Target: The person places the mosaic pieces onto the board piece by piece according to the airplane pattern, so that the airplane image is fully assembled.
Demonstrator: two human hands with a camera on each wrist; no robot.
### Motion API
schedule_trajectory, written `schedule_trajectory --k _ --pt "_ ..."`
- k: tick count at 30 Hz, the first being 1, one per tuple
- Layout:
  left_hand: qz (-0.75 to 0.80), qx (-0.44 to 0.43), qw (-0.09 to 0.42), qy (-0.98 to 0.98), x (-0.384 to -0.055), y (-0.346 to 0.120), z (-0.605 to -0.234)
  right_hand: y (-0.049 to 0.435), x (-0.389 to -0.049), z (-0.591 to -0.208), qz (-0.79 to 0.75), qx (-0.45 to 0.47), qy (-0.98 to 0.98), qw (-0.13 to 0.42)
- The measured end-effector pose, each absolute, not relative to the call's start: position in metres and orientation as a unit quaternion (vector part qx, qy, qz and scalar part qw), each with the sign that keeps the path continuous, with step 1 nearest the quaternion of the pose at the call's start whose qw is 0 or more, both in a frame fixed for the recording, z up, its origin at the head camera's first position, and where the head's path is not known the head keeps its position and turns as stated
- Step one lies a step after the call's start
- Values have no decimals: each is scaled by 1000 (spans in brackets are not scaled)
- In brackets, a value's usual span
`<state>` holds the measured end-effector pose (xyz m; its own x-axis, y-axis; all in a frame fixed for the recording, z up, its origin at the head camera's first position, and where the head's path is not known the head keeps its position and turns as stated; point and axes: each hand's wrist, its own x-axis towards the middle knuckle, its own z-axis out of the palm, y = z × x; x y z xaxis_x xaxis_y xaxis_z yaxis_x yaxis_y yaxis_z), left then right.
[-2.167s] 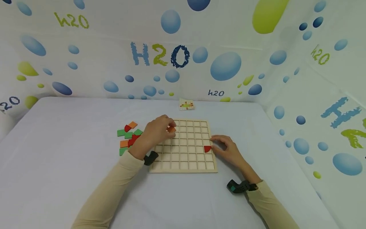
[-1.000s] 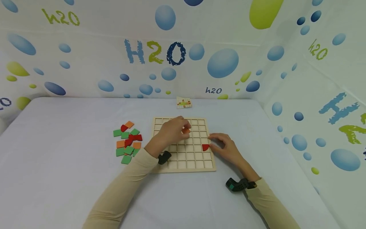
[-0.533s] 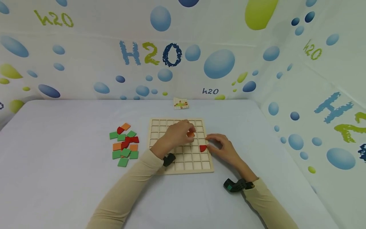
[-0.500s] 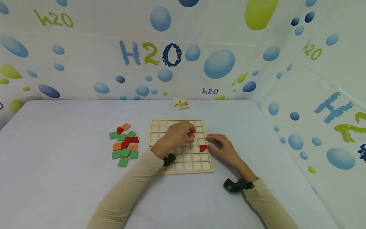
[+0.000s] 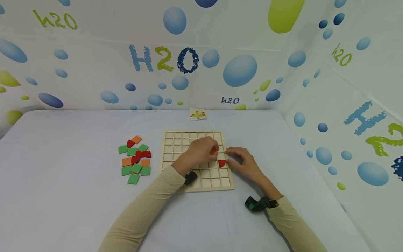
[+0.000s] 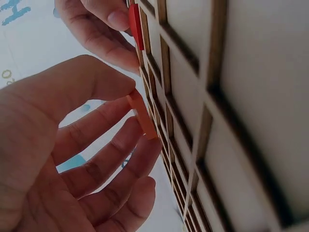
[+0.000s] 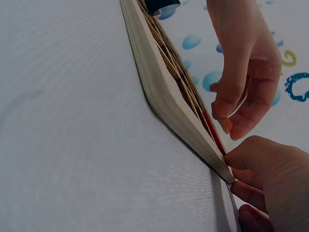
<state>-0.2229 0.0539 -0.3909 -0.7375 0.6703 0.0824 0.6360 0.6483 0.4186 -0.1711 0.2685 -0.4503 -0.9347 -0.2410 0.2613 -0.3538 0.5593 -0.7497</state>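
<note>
- Board (image 5: 177, 141) on table (image 5: 69, 168): 1 red tile (image 5: 221, 163) in R-side cell, prob. early on
- L hand (image 5: 203, 152) pinching orange tile (image 6: 143, 116) at board, contact unclear, prob. not placed yet
- R hand (image 5: 247, 166) at R edge, thumb & fingers apart
- Prob. left: loose tiles (image 5: 135, 160) L of board; pic card (image 5: 197, 114) behind

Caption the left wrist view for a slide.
Left hand pinches an orange tile over the gridded board, red piece nearby.

There's big "H2O" (image 5: 164, 60) on the back sheet (image 5: 104, 63), with two smaller "h2o"! Right sheet (image 5: 390, 84) now: "h2o" above a larger, cropped "H2O"!
</note>
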Motion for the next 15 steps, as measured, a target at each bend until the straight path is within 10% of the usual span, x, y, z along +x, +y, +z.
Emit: schedule_trajectory --k 15 --pt "222 365 66 902 -225 57 -394 269 -171 -449 434 181 -879 75"
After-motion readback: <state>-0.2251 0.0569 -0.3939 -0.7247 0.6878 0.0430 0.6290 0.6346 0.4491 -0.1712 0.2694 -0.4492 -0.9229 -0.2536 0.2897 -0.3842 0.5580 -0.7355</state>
